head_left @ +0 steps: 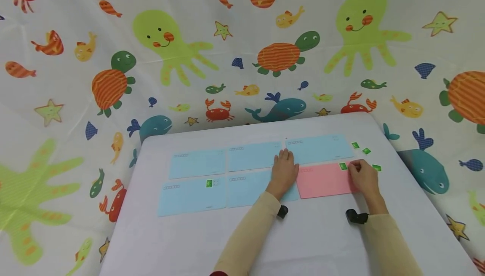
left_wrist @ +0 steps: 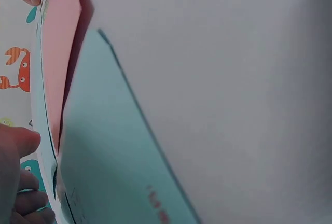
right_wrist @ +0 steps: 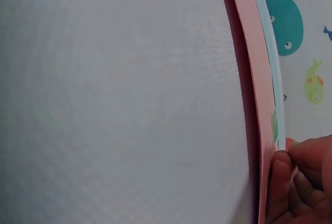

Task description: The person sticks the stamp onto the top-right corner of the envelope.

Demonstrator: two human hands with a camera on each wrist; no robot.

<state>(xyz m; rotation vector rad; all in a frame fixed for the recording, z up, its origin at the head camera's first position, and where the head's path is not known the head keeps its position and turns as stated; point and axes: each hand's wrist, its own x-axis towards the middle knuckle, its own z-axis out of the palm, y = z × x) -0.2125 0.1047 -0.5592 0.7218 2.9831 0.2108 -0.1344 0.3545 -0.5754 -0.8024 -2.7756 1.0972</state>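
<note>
A pink envelope [head_left: 322, 183] lies at the front right of several blue envelopes, a green stamp [head_left: 342, 166] at its upper right corner. My left hand [head_left: 283, 172] rests over the pink envelope's left end and the neighbouring blue envelope [head_left: 244, 191], fingers pointing away from me. At the other end, my right hand [head_left: 364, 179] pinches the pink envelope's right edge beside the stamp, thumb and index finger together in the right wrist view. A dark shadow runs under the pink envelope's near edge [right_wrist: 246, 79] there.
Another blue envelope [head_left: 193, 198] at front left bears a green stamp [head_left: 209, 183]. Three blue envelopes, including one at back right [head_left: 318, 149], form the back row. Loose green stamps [head_left: 366, 151] lie right of them on the white table [head_left: 182, 242]. A sea-animal cloth [head_left: 242, 27] hangs behind.
</note>
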